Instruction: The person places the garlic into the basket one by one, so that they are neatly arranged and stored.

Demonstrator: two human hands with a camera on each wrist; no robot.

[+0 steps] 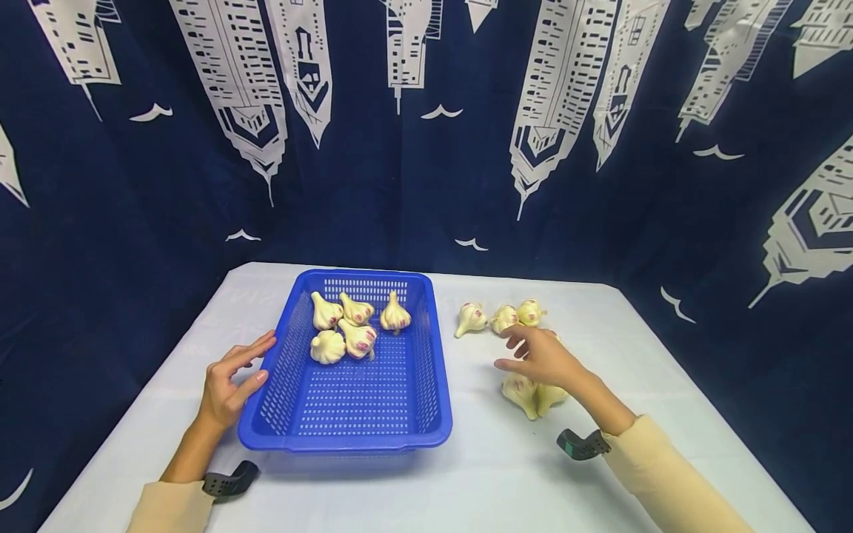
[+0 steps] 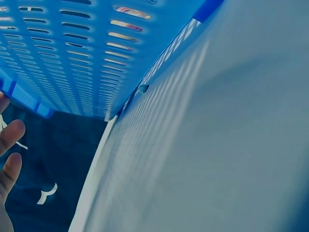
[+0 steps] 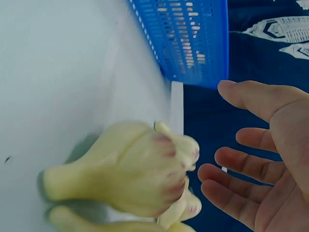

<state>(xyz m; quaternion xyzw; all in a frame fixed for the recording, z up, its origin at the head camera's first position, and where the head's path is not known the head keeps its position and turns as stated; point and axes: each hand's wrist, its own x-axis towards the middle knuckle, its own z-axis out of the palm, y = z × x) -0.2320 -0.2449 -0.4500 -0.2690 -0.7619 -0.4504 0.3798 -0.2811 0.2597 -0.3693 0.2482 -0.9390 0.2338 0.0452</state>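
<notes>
In the head view my left hand (image 1: 223, 385) touches the left rim of a blue plastic basket (image 1: 443, 414) with its fingers fairly straight. Several garlic bulbs (image 1: 395, 317) lie in the far half of that basket. My right hand (image 1: 543, 359) is over a group of garlic bulbs on the table to the right, its fingers loosely bent and nothing between them. Two bulbs (image 1: 520, 392) show just below this hand, and another is partly hidden behind it. The right wrist view has a large garlic bulb (image 3: 125, 169) beside the spread fingers and thumb.
Farther back on the white table (image 1: 466, 474), a row of garlic bulbs (image 1: 472, 318) lies right of the basket. A dark blue curtain (image 1: 413, 192) with white building prints hangs behind the table. Dark bands (image 1: 229, 481) sit on both wrists.
</notes>
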